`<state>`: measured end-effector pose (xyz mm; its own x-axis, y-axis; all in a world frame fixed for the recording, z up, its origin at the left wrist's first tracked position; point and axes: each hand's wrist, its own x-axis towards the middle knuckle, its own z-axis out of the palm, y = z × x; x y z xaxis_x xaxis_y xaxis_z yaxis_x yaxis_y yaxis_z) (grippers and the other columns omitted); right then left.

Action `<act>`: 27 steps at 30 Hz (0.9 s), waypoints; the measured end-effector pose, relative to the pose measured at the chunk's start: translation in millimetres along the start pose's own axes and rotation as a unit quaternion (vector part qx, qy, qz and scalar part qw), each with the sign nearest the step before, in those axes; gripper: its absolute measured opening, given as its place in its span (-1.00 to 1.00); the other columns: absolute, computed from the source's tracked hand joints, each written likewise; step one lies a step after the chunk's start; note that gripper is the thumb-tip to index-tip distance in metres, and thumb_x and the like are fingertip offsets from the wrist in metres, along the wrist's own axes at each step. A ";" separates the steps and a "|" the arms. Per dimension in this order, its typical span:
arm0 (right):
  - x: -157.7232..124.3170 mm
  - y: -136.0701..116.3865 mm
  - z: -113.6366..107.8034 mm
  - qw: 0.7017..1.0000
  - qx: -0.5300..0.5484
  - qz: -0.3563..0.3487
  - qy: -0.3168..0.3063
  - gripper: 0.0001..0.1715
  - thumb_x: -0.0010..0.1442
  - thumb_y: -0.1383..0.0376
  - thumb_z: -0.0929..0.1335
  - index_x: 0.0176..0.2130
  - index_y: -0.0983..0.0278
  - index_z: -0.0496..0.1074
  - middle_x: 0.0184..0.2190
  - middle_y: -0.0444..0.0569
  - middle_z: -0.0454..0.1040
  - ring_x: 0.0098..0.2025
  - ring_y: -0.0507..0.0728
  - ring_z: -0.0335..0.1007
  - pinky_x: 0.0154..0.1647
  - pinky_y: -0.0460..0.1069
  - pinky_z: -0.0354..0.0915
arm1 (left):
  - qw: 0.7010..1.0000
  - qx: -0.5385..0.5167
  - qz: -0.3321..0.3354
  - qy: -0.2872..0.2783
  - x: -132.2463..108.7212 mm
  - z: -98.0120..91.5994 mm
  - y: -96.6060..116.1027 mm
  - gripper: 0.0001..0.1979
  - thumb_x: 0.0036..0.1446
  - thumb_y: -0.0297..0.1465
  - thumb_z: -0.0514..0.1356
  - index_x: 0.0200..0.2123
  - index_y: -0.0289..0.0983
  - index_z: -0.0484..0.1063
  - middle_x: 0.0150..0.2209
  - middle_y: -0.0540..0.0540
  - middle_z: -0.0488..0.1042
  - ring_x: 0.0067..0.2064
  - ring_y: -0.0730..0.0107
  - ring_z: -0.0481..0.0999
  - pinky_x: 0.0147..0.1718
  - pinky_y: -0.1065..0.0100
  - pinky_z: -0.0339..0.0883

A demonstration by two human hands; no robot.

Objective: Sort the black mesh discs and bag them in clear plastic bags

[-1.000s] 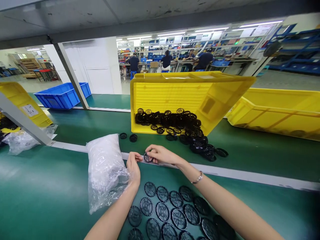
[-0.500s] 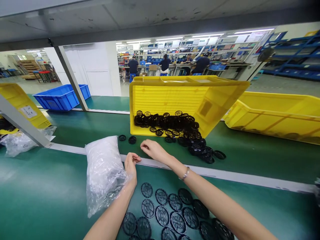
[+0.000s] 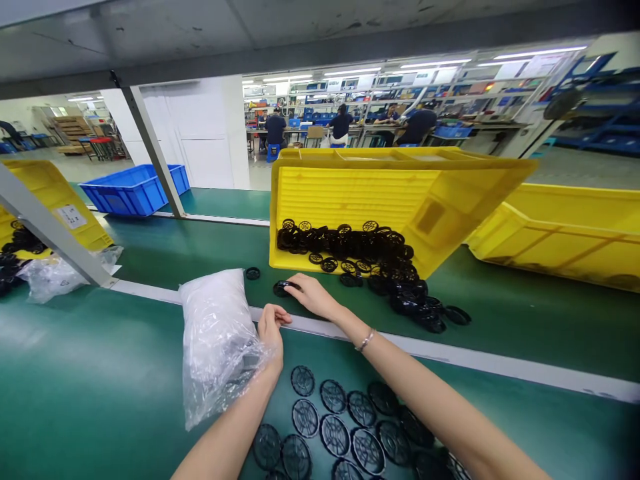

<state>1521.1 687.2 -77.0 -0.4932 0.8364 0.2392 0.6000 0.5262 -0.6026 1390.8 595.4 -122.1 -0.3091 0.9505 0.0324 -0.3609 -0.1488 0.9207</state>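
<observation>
My right hand (image 3: 313,295) has its fingers closed on the edge of a round black plastic part (image 3: 281,288), which lies on the green surface in front of the tipped yellow bin (image 3: 345,193). Just nearer to me, my left hand (image 3: 271,327) hovers with loosely curled fingers, seemingly holding nothing. Its wrist lies against a clear plastic bag (image 3: 215,340) stuffed with white material. Another round black part (image 3: 253,273) lies alone beyond the bag. Several spoked black discs (image 3: 335,435) are spread flat in rows below my hands.
Many black discs (image 3: 345,243) are heaped in the yellow bin and spill out at its right. Another yellow bin (image 3: 565,233) stands at right, a blue crate (image 3: 127,192) at back left. A slanted metal post (image 3: 150,147) and an overhead shelf (image 3: 300,33) frame the bench. People sit far behind.
My right hand has moved left and down onto the round black part and taken hold of it. My left hand stays by the bag. The view has shifted slightly.
</observation>
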 end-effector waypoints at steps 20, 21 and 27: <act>-33.2 -22.5 -20.6 0.994 -0.083 -0.066 -0.033 -0.80 0.35 0.32 0.28 -0.08 0.23 0.47 -0.11 0.05 0.49 -0.03 0.19 0.40 0.04 0.10 0.33 | 0.999 0.031 0.015 -0.009 -1.8 -0.4 2.6 -0.66 0.26 -0.18 0.02 -0.47 -0.23 0.37 -0.49 -0.02 0.41 -0.39 0.39 0.42 -0.31 0.36 0.31; -22.8 -19.8 -15.8 0.994 -0.090 -0.059 -0.012 -0.77 0.34 0.32 0.30 -0.02 0.25 0.44 -0.03 0.10 0.46 0.04 0.22 0.36 0.09 0.14 0.30 | 0.999 0.032 0.016 -0.008 -1.7 -0.5 2.2 -0.66 0.27 -0.18 0.01 -0.47 -0.23 0.36 -0.49 -0.02 0.41 -0.40 0.39 0.41 -0.30 0.36 0.31; 9.9 -10.9 7.9 0.995 -0.077 -0.052 -0.035 -0.81 0.30 0.35 0.33 -0.06 0.26 0.43 -0.09 0.09 0.51 -0.01 0.21 0.41 0.06 0.12 0.31 | 0.999 0.044 0.019 -0.010 -1.6 -0.9 2.4 -0.64 0.28 -0.18 -0.02 -0.47 -0.22 0.36 -0.50 -0.02 0.39 -0.40 0.38 0.42 -0.31 0.35 0.32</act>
<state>1504.7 688.6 -74.1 -0.5976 0.7658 0.2376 0.6295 0.6316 -0.4525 1389.7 593.2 -120.3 -0.3034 0.9500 0.0742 -0.2702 -0.1604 0.9494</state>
